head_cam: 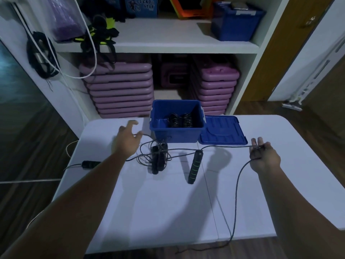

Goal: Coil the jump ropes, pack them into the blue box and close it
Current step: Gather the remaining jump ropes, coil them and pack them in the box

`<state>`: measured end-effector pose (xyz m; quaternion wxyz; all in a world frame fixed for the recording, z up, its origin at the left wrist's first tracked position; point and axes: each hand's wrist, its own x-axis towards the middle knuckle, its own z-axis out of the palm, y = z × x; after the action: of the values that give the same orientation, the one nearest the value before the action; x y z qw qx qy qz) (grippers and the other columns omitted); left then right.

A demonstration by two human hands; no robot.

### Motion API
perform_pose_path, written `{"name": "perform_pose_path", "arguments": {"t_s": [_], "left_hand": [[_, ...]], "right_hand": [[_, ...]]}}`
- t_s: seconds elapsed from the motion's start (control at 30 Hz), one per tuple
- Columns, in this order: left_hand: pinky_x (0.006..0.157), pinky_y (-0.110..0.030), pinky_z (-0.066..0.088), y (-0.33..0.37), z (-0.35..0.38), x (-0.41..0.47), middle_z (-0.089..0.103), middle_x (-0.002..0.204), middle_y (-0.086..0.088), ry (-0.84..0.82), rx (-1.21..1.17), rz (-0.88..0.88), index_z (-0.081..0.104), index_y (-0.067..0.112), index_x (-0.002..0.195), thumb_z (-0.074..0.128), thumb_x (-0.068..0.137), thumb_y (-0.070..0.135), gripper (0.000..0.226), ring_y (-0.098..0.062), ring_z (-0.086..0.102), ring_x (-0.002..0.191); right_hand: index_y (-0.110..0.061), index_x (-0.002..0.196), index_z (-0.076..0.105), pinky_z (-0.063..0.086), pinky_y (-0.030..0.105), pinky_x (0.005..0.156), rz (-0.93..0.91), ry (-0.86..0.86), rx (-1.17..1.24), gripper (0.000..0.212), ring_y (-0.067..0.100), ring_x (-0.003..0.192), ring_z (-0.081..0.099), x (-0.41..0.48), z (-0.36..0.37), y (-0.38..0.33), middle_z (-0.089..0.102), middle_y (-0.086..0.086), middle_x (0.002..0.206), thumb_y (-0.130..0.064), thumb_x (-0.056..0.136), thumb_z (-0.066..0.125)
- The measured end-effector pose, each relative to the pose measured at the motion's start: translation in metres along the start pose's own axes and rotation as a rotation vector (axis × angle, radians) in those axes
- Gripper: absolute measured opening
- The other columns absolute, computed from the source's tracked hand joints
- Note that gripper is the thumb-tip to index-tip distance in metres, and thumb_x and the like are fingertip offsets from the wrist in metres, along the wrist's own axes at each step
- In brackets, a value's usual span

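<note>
Right grip (265, 157) holds the rope (224, 146), its handle (195, 166) lying leftward.

- One camera only, worn on the head, looks forward and down over the near edge of the white table (168, 202).
- It sits close: the left hand (128, 142) and right hand (265, 158) reach in from the bottom corners.
- The blue box (175, 135) lies mid-frame; the wide lens bends the shelf unit (177, 46) behind it.
</note>
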<state>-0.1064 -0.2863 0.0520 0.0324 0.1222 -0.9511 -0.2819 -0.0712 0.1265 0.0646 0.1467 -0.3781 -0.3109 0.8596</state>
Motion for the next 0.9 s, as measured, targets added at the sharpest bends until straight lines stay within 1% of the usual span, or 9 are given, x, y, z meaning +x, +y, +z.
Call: {"name": "perform_pose_path", "arguments": {"t_s": [0.07, 0.13, 0.27, 0.4, 0.5, 0.57, 0.63, 0.77, 0.9], "left_hand": [[0.096, -0.041, 0.046, 0.007, 0.004, -0.007, 0.04, 0.139, -0.002, -0.154, 0.127, 0.175, 0.052, 0.041, 0.128, 0.054, 0.09, 0.065, 0.045, -0.027, 0.06, 0.11], [0.104, -0.045, 0.043, 0.013, 0.011, -0.013, 0.033, 0.148, 0.005, -0.335, 0.194, 0.326, 0.059, 0.043, 0.122, 0.056, 0.079, 0.077, 0.056, -0.023, 0.051, 0.123], [0.102, -0.044, 0.037, 0.027, 0.035, -0.028, 0.034, 0.153, 0.003, -0.396, 0.647, 0.638, 0.062, 0.042, 0.123, 0.051, 0.082, 0.076, 0.055, -0.026, 0.041, 0.128], [0.093, -0.042, 0.035, 0.028, 0.054, -0.036, 0.051, 0.138, 0.003, -0.323, 0.828, 0.682, 0.068, 0.034, 0.116, 0.044, 0.095, 0.061, 0.042, -0.027, 0.045, 0.121], [0.084, -0.04, 0.033, 0.024, 0.062, -0.037, 0.064, 0.117, 0.005, -0.307, 0.822, 0.641, 0.069, 0.03, 0.11, 0.038, 0.101, 0.052, 0.039, -0.026, 0.049, 0.111], [0.08, -0.038, 0.03, 0.023, 0.065, -0.037, 0.069, 0.108, 0.005, -0.28, 0.769, 0.618, 0.068, 0.029, 0.106, 0.038, 0.102, 0.05, 0.037, -0.025, 0.051, 0.106], [0.081, -0.038, 0.031, 0.023, 0.067, -0.037, 0.071, 0.102, 0.004, -0.264, 0.696, 0.601, 0.067, 0.028, 0.102, 0.039, 0.102, 0.049, 0.035, -0.025, 0.053, 0.104], [0.085, -0.036, 0.041, 0.03, 0.066, -0.042, 0.069, 0.104, -0.006, -0.39, 0.512, 0.61, 0.062, 0.032, 0.121, 0.037, 0.104, 0.044, 0.032, -0.03, 0.058, 0.103], [0.083, -0.035, 0.044, 0.04, 0.062, -0.051, 0.063, 0.112, -0.004, -0.601, 0.45, 0.662, 0.05, 0.046, 0.138, 0.037, 0.105, 0.042, 0.035, -0.025, 0.058, 0.105]], "right_hand": [[-0.017, 0.091, 0.049, 0.049, 0.019, 0.058, -0.048, -0.03, -0.116, 0.018, 0.013, 0.051, 0.06, -0.004, 0.003, 0.013, 0.053, -0.003, 0.074, -0.015, 0.103, 0.036], [-0.015, 0.081, 0.045, 0.044, 0.027, 0.052, -0.205, -0.075, -0.478, 0.02, 0.016, 0.046, 0.041, -0.008, 0.007, 0.026, 0.046, 0.002, 0.069, -0.016, 0.101, 0.043], [-0.022, 0.09, 0.061, 0.041, 0.03, 0.065, -0.526, -0.367, -1.521, 0.022, 0.022, 0.069, 0.057, -0.01, 0.0, 0.046, 0.062, 0.005, 0.076, -0.043, 0.089, 0.066], [-0.026, 0.124, 0.061, 0.048, 0.033, 0.083, -0.337, -0.555, -2.245, 0.071, 0.024, 0.106, 0.061, -0.011, -0.018, 0.061, 0.065, 0.003, 0.119, -0.066, 0.067, 0.074], [-0.021, 0.115, 0.063, 0.051, 0.034, 0.084, -0.303, -0.612, -2.544, 0.07, 0.023, 0.101, 0.062, -0.01, -0.033, 0.075, 0.065, 0.0, 0.108, -0.068, 0.064, 0.075], [-0.018, 0.108, 0.064, 0.051, 0.033, 0.08, -0.311, -0.641, -2.638, 0.061, 0.024, 0.095, 0.065, -0.008, -0.043, 0.085, 0.064, 0.001, 0.097, -0.063, 0.069, 0.075], [-0.016, 0.106, 0.063, 0.05, 0.033, 0.079, -0.292, -0.634, -2.606, 0.05, 0.026, 0.097, 0.065, -0.003, -0.05, 0.093, 0.066, 0.004, 0.102, -0.058, 0.08, 0.067], [-0.012, 0.074, 0.065, 0.045, 0.028, 0.064, -0.091, -0.601, -2.086, 0.046, 0.019, 0.065, 0.06, 0.011, -0.048, 0.099, 0.066, 0.007, 0.074, -0.052, 0.093, 0.052], [-0.008, 0.07, 0.063, 0.034, 0.026, 0.052, -0.008, -0.504, -1.641, 0.048, 0.017, 0.049, 0.043, 0.012, -0.031, 0.082, 0.055, 0.01, 0.063, -0.043, 0.099, 0.047]]}}
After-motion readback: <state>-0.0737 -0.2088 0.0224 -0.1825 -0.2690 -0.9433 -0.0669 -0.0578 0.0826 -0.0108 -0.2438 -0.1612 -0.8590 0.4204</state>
